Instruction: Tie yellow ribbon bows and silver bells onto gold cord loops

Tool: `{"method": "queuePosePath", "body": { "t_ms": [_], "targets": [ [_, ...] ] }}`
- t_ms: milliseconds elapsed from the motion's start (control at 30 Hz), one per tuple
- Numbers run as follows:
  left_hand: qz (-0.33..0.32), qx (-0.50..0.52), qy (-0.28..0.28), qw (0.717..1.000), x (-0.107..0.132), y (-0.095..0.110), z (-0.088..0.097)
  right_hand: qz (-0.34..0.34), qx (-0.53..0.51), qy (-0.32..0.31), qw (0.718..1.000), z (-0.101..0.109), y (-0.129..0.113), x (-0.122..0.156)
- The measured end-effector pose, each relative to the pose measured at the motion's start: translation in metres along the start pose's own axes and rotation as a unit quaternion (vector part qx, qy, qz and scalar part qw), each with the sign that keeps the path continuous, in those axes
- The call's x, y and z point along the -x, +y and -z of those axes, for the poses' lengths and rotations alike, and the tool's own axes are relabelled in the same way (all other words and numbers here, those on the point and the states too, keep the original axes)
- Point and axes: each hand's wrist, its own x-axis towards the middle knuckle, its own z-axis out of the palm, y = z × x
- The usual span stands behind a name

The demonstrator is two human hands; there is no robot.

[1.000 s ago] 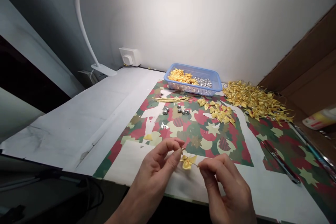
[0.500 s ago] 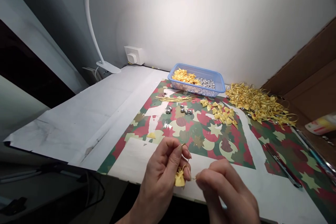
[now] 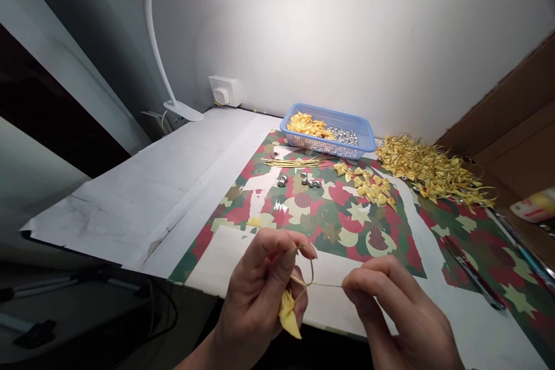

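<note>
Blue basket (image 3: 368, 141) by the wall, with yellow bows (image 3: 306, 124) and silver bells (image 3: 344, 136). Left grip (image 3: 260, 283) clenched on yellow ribbon bow (image 3: 288, 315), right grip (image 3: 390, 312) pinching gold cord (image 3: 325, 285), over near edge of desk (image 3: 208, 269).

1 head camera looks forward and down, close over the table (image 3: 130, 185).

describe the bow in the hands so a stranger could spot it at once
Two hands meet at the near edge of the red-and-green sheet. Pinched in the left hand, hanging below its fingers, is a yellow ribbon bow; a thin gold cord runs from it to the right hand. Unlike the loose bows by the blue basket, it alone is held up.
</note>
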Motion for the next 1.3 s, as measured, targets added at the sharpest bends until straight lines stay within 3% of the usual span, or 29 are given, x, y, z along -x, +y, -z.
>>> {"method": "queuePosePath", "body": {
  "t_ms": [200, 400, 467, 633, 800, 933, 1133, 1300],
  "targets": [
    [0.022, 0.003, 0.008, 1.0, 0.0, -0.003, -0.001, -0.104, -0.071, 0.002, 0.992, -0.001, 0.001, -0.004],
    [0.06, 0.013, -0.006, 0.998, 0.0, -0.002, -0.003, -0.072, -0.147, -0.019, 0.986, -0.012, 0.002, -0.004],
    [0.07, 0.021, -0.029, 0.997, -0.002, -0.004, -0.002, -0.094, -0.22, -0.014, 0.971, -0.016, 0.002, -0.002],
    [0.1, -0.006, -0.093, 0.991, -0.003, -0.011, 0.0, -0.172, -0.398, -0.044, 0.9, -0.025, -0.001, -0.002],
    [0.08, -0.047, -0.12, 0.988, -0.006, -0.012, 0.001, -0.15, -0.393, -0.023, 0.907, -0.032, -0.003, -0.006],
    [0.036, -0.134, -0.108, 0.984, -0.016, -0.011, -0.003, -0.142, -0.429, 0.037, 0.891, -0.034, 0.007, -0.012],
    [0.008, -0.211, -0.081, 0.974, -0.035, -0.011, -0.009, -0.199, -0.495, 0.115, 0.838, -0.033, 0.019, -0.022],
    [-0.005, -0.22, -0.034, 0.975, -0.043, -0.003, 0.004, -0.239, -0.513, 0.096, 0.819, -0.036, 0.019, -0.025]
  ]
}}
